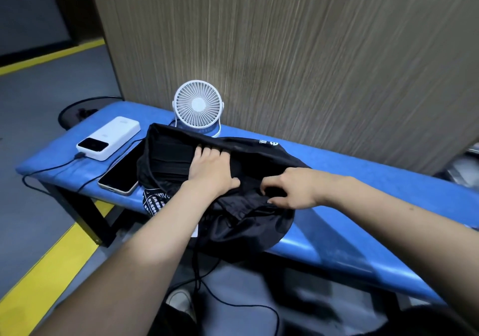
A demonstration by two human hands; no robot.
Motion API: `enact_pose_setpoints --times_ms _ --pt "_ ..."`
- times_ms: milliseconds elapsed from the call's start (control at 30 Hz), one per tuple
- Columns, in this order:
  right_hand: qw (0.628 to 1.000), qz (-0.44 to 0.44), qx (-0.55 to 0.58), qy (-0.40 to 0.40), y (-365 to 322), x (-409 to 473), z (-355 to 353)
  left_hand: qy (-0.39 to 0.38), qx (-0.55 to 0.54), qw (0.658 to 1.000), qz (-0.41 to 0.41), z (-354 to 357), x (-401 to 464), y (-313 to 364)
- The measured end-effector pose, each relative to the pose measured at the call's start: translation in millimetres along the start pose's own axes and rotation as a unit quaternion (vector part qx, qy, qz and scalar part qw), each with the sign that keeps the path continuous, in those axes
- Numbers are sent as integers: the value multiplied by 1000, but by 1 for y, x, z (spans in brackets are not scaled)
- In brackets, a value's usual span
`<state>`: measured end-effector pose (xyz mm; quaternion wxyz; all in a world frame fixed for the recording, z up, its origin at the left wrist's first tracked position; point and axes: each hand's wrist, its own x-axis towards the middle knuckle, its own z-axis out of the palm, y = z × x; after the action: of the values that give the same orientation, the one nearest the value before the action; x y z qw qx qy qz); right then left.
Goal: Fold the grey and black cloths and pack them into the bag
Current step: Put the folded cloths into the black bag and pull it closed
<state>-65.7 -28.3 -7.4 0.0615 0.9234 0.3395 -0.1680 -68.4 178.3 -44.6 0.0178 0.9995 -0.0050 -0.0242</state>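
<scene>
A black drawstring bag (pixel 246 221) lies open on the blue bench (pixel 363 180), its mouth facing left. Inside the mouth sits a folded black cloth (pixel 171 162). My left hand (pixel 210 172) lies flat on that cloth inside the opening, fingers straight and pointing away from me. My right hand (pixel 287 188) pinches the bag's near rim between thumb and curled fingers. No grey cloth shows; whether it is inside the bag I cannot tell.
A white desk fan (pixel 197 107) stands behind the bag against the wooden panel. A white power bank (pixel 108 137) and a phone (pixel 121 172) lie left of the bag, with black cables trailing off the bench. Grey floor with yellow lines lies left.
</scene>
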Motion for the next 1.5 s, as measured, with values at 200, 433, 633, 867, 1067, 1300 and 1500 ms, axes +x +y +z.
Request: enact_pose_setpoints --times_ms 200,433,633,867,1067,1300,1500 --pt "997 -26 -38 -55 7 -18 -1 -14 1 1000 1 -2 0 3" --pt "993 -21 3 -113 28 -34 -9 -47 5 999 -18 -3 2 -2" --pt "997 8 59 -55 29 -37 -7 -109 -85 990 -35 -8 -4 2" --pt "992 -32 100 64 16 -27 -4 -69 -74 995 -1 -18 -16 6" --pt "939 -26 321 118 17 -27 -15 -23 -101 992 71 -20 -15 1" --pt "971 -28 139 192 22 -25 -7 38 -169 954 245 -19 -20 2" --pt "973 -79 56 211 21 -26 6 47 -163 932 321 -10 -30 20"
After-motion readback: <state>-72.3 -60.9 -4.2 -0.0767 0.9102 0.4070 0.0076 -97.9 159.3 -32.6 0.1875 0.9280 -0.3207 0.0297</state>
